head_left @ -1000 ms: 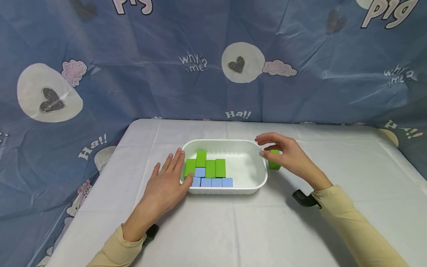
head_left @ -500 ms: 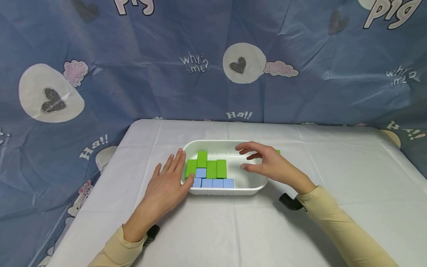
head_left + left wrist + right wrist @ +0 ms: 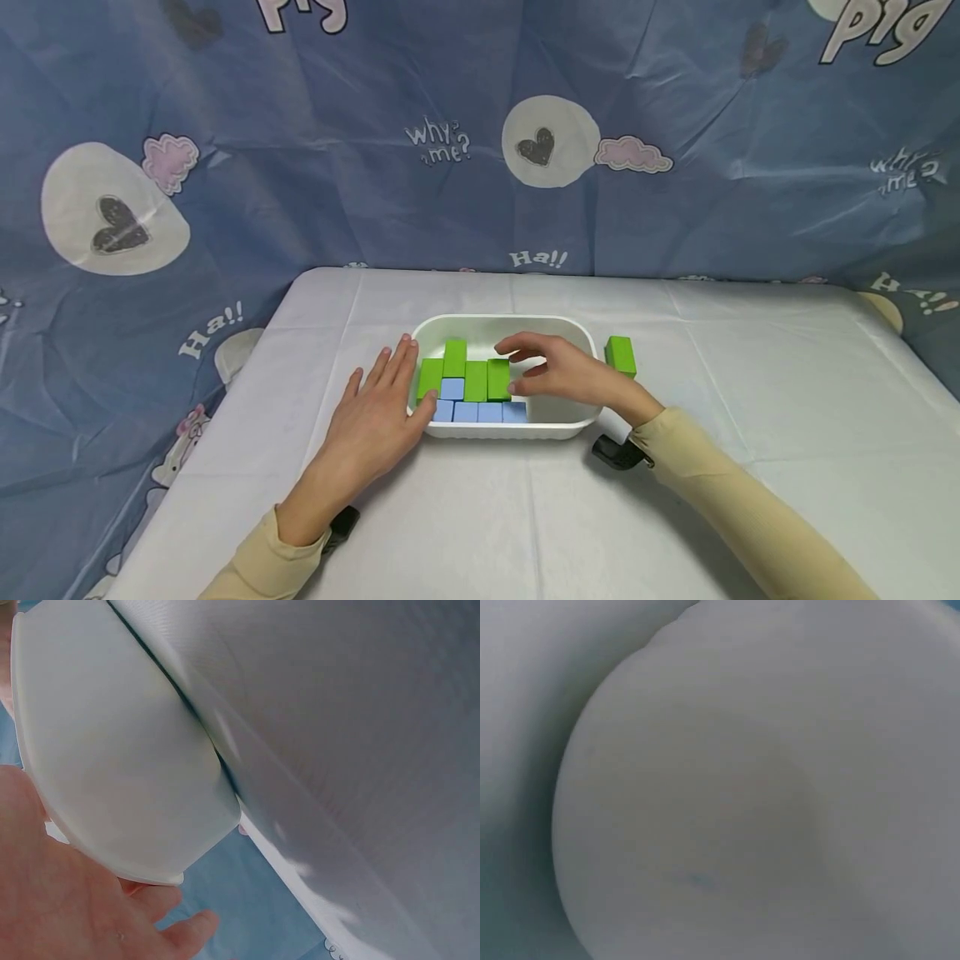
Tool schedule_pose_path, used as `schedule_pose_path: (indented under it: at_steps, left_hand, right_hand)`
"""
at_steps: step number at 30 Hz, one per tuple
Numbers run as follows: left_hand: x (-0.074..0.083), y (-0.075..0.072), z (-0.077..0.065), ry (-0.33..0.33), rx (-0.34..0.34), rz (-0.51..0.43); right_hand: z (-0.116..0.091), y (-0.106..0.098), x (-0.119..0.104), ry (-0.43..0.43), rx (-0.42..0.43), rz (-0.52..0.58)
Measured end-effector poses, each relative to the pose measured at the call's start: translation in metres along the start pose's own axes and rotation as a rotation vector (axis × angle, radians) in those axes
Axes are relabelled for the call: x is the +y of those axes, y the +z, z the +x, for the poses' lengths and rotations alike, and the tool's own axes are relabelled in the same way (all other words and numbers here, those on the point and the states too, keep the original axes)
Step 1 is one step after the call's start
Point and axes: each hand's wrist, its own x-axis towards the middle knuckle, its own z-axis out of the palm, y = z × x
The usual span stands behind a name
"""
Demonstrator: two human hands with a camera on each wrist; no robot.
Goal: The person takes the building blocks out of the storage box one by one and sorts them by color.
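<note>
A white tray point(image 3: 570, 408) sits on the table, with several green blocks point(image 3: 476, 381) and several light blue blocks point(image 3: 490, 412) grouped in its left half. My left hand point(image 3: 371, 417) lies with straight fingers along the tray's left end; the left wrist view shows this hand point(image 3: 82, 900) against the tray's pale outer wall point(image 3: 127, 742). Inside the tray, my right hand point(image 3: 558, 371) has loosely bent fingers beside the rightmost green block point(image 3: 498, 380). Its thumb tip is close to that block's right edge; I cannot tell whether they touch. The right wrist view shows only blurred white surfaces.
Another green block point(image 3: 620, 356) stands on the white tablecloth point(image 3: 465, 517), just outside the tray's right end. A blue printed cloth point(image 3: 337, 183) hangs behind the table. Black wrist devices show at the left cuff point(image 3: 341, 525) and right cuff point(image 3: 618, 452).
My right hand has moved left from beside the green block outside the tray, over the rim, to the rightmost green block inside. The left hand has stayed in place.
</note>
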Motion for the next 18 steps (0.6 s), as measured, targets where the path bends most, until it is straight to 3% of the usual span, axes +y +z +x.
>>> schedule_pose_path:
  at_steps: [11,18]
  left_hand:
    - [0.000,-0.001,0.000,-0.006,-0.004,0.000]
    - [0.001,0.000,0.000,-0.001,-0.001,-0.004]
  right_hand:
    - [0.013,0.003,0.003,0.090,-0.073,-0.042]
    - [0.015,0.003,0.004,0.145,-0.068,-0.042]
